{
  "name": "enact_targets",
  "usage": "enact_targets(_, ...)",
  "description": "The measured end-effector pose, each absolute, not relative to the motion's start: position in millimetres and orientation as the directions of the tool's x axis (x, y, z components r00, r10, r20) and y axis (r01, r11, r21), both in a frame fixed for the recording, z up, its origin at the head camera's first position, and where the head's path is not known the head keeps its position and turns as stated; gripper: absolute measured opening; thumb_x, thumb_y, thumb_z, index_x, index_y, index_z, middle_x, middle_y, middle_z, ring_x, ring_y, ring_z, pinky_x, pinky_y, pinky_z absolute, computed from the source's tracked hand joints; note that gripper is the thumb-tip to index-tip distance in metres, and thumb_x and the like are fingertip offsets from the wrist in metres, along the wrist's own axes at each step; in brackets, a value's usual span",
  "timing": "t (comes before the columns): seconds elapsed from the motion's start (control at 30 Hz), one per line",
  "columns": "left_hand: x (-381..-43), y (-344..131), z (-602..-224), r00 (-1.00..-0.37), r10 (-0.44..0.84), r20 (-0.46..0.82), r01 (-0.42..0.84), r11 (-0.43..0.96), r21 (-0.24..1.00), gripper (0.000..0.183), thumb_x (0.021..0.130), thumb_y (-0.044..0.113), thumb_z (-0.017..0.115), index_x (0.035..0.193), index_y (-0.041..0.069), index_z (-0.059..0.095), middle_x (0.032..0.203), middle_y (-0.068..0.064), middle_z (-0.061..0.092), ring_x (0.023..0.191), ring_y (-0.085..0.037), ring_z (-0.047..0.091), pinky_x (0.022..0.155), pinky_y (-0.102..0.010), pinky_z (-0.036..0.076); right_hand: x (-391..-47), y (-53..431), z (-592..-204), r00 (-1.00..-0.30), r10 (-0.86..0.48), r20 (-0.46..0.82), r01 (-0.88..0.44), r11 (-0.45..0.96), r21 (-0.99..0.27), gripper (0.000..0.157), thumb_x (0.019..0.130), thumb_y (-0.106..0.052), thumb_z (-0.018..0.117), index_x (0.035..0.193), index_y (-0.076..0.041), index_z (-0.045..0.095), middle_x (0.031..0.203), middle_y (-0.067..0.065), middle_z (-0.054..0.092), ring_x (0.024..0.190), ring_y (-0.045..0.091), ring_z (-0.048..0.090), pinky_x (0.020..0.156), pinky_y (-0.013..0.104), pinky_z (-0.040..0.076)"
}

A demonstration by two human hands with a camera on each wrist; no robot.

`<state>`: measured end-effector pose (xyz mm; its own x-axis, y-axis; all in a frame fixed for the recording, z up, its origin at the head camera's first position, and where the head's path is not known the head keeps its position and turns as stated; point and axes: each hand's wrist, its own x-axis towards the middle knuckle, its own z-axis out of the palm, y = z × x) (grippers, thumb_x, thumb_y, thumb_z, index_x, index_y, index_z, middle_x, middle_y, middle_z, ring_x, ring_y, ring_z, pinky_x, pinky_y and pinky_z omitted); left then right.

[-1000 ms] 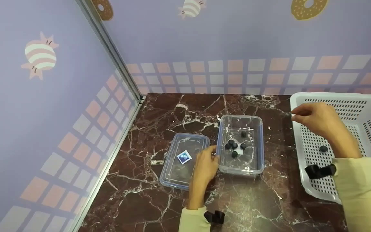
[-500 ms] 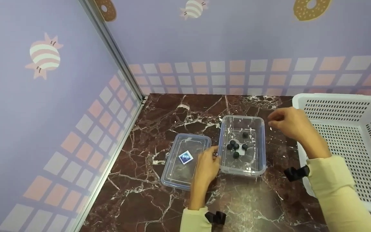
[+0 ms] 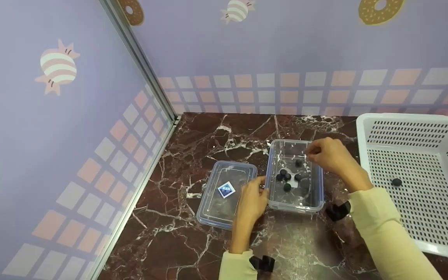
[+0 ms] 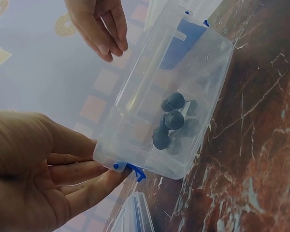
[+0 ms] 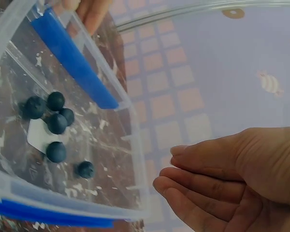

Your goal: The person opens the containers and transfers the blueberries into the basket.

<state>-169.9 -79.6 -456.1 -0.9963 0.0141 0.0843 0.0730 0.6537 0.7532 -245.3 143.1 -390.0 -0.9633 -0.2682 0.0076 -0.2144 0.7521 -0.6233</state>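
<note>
A clear plastic container [image 3: 309,200] with blue side latches stands on the table, several blueberries [image 5: 56,124] on its bottom. My left hand [image 3: 251,200] touches its left side, thumb and fingertips at the corner and blue latch [image 4: 137,171]. My right hand [image 3: 331,155] hovers over the container's far right rim. In the right wrist view, the right thumb [image 5: 208,153] stands slightly apart from the loosely bent fingers, with nothing visible between them. The clear lid [image 3: 224,208] with a blue sticker lies flat left of the container, partly behind my left hand.
A white perforated basket [image 3: 414,217] stands at the right, with one dark blueberry [image 3: 396,182] inside. The marbled table [image 3: 169,241] meets patterned lilac walls at its back and left. A black wrist camera [image 3: 338,211] sits by my right sleeve.
My right hand has moved left from over the basket's edge to above the container's right rim. My left hand keeps its place at the container's side.
</note>
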Motion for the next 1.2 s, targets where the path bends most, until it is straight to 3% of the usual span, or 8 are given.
enact_targets(0.67,-168,-79,-456,-0.995,0.011,0.094,0.078,0.666,0.742,0.034,0.088,0.004,0.062,0.122,0.001,0.062,0.118,-0.014,0.066,0.089,-0.020,0.069,0.077,-0.026,0.056,-260,118,-428,-0.949,-0.308,-0.068,-0.215,0.788,-0.577,0.012,0.076,-0.006,0.067,0.084,0.001,0.072,0.084,0.017,0.072,0.074,0.029,0.063,0.072,0.049,0.052)
enact_targets(0.97,-168,-80,-455,-0.995,0.009,0.097,0.078,0.673,0.735,0.034,0.088,0.004,0.062,0.122,0.002,0.061,0.118,-0.013,0.067,0.090,-0.019,0.069,0.079,-0.026,0.056,-264,109,-437,-0.927,-0.364,-0.094,-0.276,0.828,-0.489,0.018,0.069,-0.004,0.065,0.085,0.002,0.072,0.090,0.023,0.070,0.084,0.043,0.064,0.077,0.053,0.053)
enact_targets(1.2,-169,-79,-455,-0.997,0.003,0.078,0.059,0.678,0.732,0.034,0.089,0.006,0.062,0.123,0.004,0.062,0.119,-0.012,0.066,0.090,-0.018,0.069,0.078,-0.026,0.056,-267,105,-444,-0.929,-0.333,-0.161,-0.228,0.858,-0.460,0.010,0.067,-0.004,0.069,0.077,-0.002,0.069,0.084,0.021,0.067,0.075,0.037,0.061,0.069,0.051,0.051)
